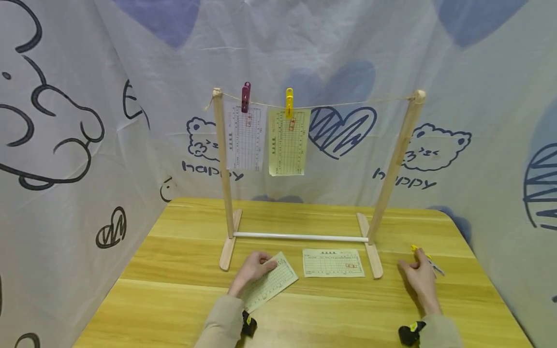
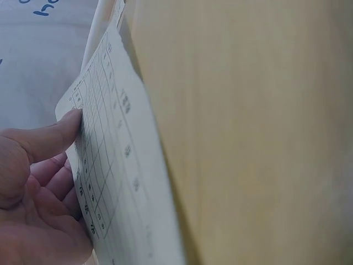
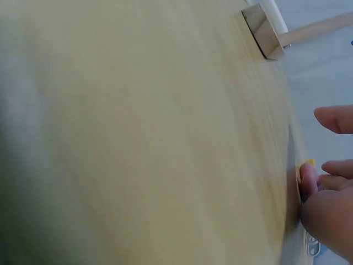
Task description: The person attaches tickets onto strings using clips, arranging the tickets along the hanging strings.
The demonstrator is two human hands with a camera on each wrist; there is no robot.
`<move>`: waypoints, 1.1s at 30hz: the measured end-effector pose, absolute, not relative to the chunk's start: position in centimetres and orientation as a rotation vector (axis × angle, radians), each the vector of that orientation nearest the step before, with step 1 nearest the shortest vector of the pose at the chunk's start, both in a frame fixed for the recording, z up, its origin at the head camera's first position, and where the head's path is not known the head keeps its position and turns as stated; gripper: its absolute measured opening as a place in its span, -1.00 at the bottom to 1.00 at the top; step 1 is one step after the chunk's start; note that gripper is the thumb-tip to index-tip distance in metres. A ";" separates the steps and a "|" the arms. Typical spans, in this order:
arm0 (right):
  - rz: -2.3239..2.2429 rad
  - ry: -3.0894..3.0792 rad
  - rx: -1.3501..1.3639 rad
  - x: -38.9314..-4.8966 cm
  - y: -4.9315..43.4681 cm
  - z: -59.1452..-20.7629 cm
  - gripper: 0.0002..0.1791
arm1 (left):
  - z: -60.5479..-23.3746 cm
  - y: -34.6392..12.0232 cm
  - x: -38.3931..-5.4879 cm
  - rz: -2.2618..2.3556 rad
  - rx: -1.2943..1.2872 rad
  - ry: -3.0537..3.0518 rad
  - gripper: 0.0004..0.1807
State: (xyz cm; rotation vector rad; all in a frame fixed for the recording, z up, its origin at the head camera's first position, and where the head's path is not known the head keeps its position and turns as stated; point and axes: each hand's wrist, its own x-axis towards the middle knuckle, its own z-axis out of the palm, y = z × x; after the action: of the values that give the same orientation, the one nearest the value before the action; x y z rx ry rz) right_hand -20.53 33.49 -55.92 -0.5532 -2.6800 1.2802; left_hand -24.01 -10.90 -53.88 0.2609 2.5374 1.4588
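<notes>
My left hand (image 1: 256, 269) pinches a pale green printed slip (image 1: 277, 281) by its edge, thumb on the printed face, as the left wrist view shows of the slip (image 2: 118, 165). To its right, another printed slip (image 1: 332, 270) lies flat on the table. Over at the right side, my right hand (image 1: 422, 281) reaches to a yellow clothespin (image 1: 414, 247) and a grey clothespin (image 1: 437, 268). The fingers partly cover these pins. In the right wrist view, the thumb of the right hand (image 3: 333, 204) stands apart from the fingers, which are at the yellow pin.
A wooden rack has two posts, its right post (image 1: 396, 164) among them, a white lower bar (image 1: 300, 237) and a string (image 1: 348, 103). A maroon clothespin (image 1: 245, 97) holds a white slip (image 1: 247, 145); another yellow clothespin (image 1: 289, 102) holds a greenish slip (image 1: 288, 150). Printed cloth (image 1: 478, 87) surrounds the table (image 1: 174, 299).
</notes>
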 end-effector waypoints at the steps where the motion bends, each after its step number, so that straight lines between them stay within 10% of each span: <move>1: 1.284 -2.688 -0.549 -20.5 33.3 -55.9 -0.16 | -53.9 -10.9 -24.0 1.457 0.258 2.536 -0.79; 33: 1.327 -2.509 -0.599 -20.2 32.3 -56.3 -0.36 | -54.0 -11.0 -24.1 1.456 0.280 2.537 -0.79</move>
State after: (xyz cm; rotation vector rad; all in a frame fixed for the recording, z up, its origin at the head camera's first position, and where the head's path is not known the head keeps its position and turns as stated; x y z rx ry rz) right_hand -20.16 32.29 -56.29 -0.5989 -2.5086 1.3274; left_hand -24.10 -11.03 -54.03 0.2801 2.5368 1.4559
